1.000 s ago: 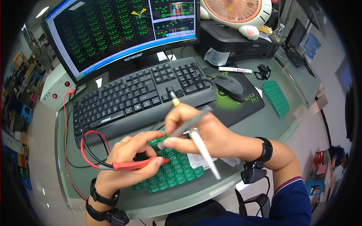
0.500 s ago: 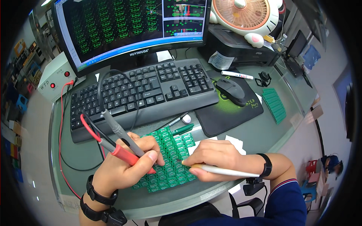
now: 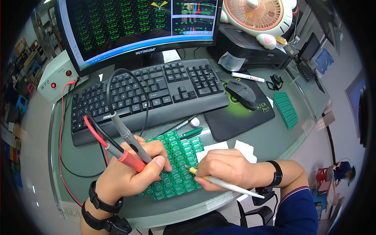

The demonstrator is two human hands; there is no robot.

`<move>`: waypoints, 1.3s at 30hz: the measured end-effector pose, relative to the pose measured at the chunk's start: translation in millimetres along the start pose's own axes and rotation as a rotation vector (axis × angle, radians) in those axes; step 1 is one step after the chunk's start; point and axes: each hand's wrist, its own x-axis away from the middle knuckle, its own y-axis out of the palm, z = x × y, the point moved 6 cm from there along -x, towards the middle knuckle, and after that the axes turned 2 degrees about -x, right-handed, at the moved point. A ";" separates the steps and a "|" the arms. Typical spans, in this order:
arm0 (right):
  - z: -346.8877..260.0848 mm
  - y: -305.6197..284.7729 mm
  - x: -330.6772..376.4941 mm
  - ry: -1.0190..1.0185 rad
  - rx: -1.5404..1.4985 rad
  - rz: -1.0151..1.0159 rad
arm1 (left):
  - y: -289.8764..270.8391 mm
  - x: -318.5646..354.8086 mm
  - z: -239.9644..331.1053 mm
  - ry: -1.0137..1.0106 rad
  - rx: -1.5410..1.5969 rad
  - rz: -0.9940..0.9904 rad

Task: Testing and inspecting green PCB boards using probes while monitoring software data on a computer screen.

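A panel of small green circuit boards (image 3: 176, 182) lies on the desk between my hands. My left hand (image 3: 135, 172) is closed round two test probes, a red probe (image 3: 131, 161) and a grey probe (image 3: 128, 135); their tips point down at the panel's left part, mostly hidden by my fingers. In my right hand (image 3: 225, 168), resting at the panel's right side, is a slim white tool (image 3: 231, 185) with a yellow front end. Its thin tip is over the boards; whether it touches them I cannot tell.
A keyboard (image 3: 149, 98) spans the desk behind the panel, below a monitor (image 3: 133, 27). Right of it lie a mouse (image 3: 241, 94) and another green panel (image 3: 286, 110). Probe cables run left towards a white box (image 3: 62, 76). Pens (image 3: 190, 133) and white paper (image 3: 244, 149) lie near the panel.
The tail of the white tool in my right hand has tipped lower. A yellow marker shows on the monitor's drawing. My left hand and the probes are nearly unmoved.
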 end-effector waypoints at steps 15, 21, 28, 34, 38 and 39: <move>0.2 4.6 1.1 -0.007 0.077 0.019 | -0.2 0.1 -0.7 0.071 0.027 0.061; -0.4 4.5 1.3 -0.009 0.097 0.014 | 0.0 -0.2 -1.5 0.091 0.012 0.070; -2.8 4.1 -1.3 -0.035 0.107 0.032 | -0.6 -1.0 0.5 0.096 0.001 0.075; -3.3 4.1 -0.5 -0.037 0.117 0.012 | 0.6 0.9 -1.2 -0.004 -0.020 0.001; -1.1 3.8 -2.3 -0.013 0.125 0.000 | 0.3 0.0 0.0 -0.015 -0.010 -0.013; 2.6 -0.9 -4.7 0.015 0.081 0.032 | -0.1 0.2 0.5 -0.020 -0.018 -0.018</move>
